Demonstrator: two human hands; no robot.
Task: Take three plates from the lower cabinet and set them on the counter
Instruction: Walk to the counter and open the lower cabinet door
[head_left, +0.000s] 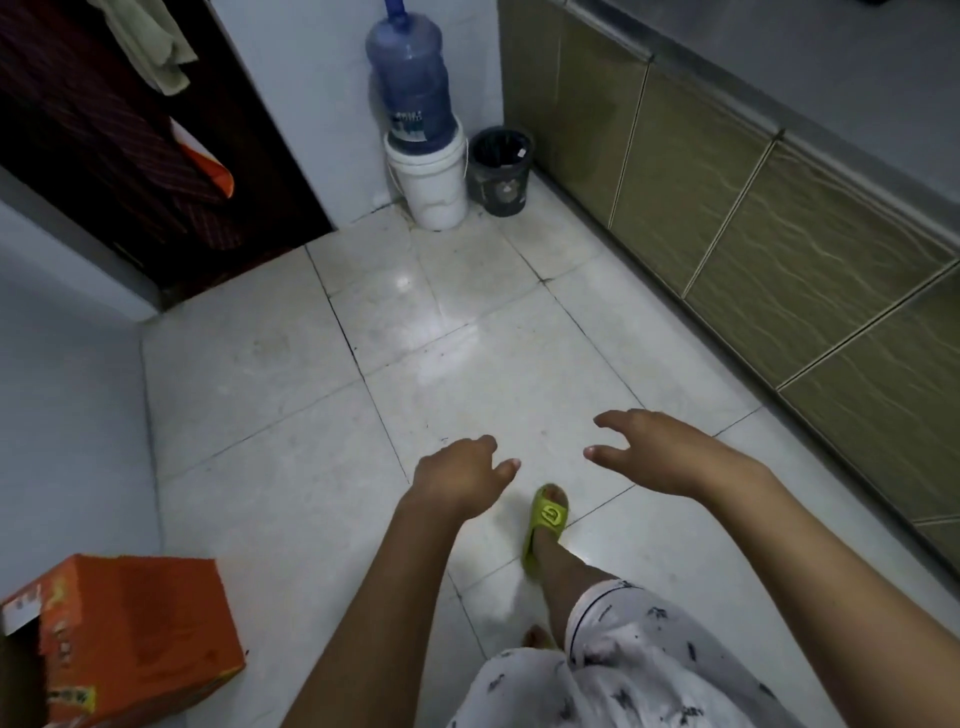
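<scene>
The lower cabinet runs along the right side, with olive-green doors that are all closed. Above it, at the top right, lies the grey counter. No plates are visible. My left hand hangs over the white tiled floor, empty, with the fingers loosely curled and apart. My right hand is a little further right and forward, fingers spread, holding nothing. Both hands are well short of the cabinet doors.
A blue water jug sits on a white bucket in the far corner beside a dark waste bin. An orange cardboard box stands at the lower left. A dark door is at the upper left. My foot wears a yellow-green slipper.
</scene>
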